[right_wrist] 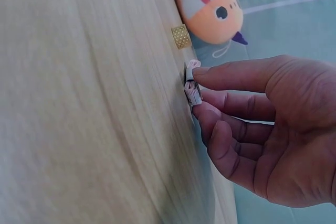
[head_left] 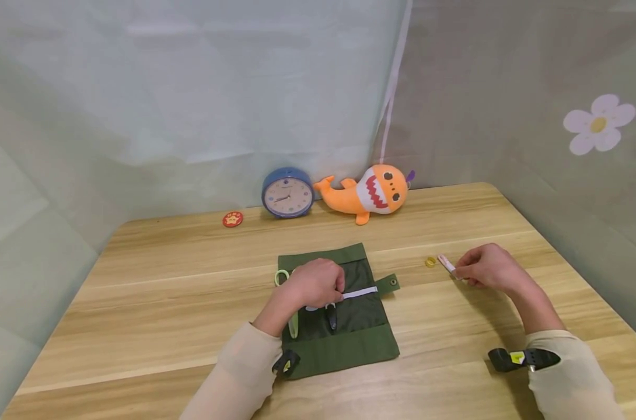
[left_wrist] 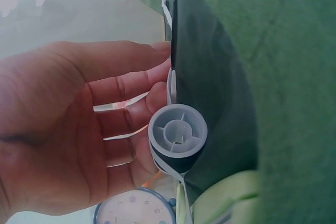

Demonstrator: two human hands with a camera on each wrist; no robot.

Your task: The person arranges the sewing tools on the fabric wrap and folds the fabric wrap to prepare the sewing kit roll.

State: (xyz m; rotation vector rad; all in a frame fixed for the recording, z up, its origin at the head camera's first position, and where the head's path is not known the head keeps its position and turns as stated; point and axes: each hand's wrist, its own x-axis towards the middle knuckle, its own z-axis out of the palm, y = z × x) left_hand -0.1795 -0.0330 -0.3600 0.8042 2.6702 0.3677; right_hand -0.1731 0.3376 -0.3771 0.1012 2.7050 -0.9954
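Note:
A dark green fabric roll (head_left: 344, 350) lies unfolded on the table. My left hand (head_left: 315, 283) is over its middle, thumb and index finger pinching the white elastic band (head_left: 361, 292). Beside these fingers, a spool (left_wrist: 178, 129) with a pale plastic end and dark thread sits under the band. Light green scissors (head_left: 294, 324) are tucked at the roll's left side, partly hidden by the left hand. At the right, my right hand (head_left: 488, 267) pinches a small folded tape measure (right_wrist: 192, 90), pale with printed marks, close to the tabletop. A gold thimble ring (right_wrist: 181, 36) lies just beyond it.
A blue clock (head_left: 288, 193) and an orange plush shark (head_left: 370, 192) stand at the table's back edge, near the curtain. Left of the clock lies a red round badge (head_left: 233, 219). The roll's snap tab (head_left: 388, 284) sticks out to the right.

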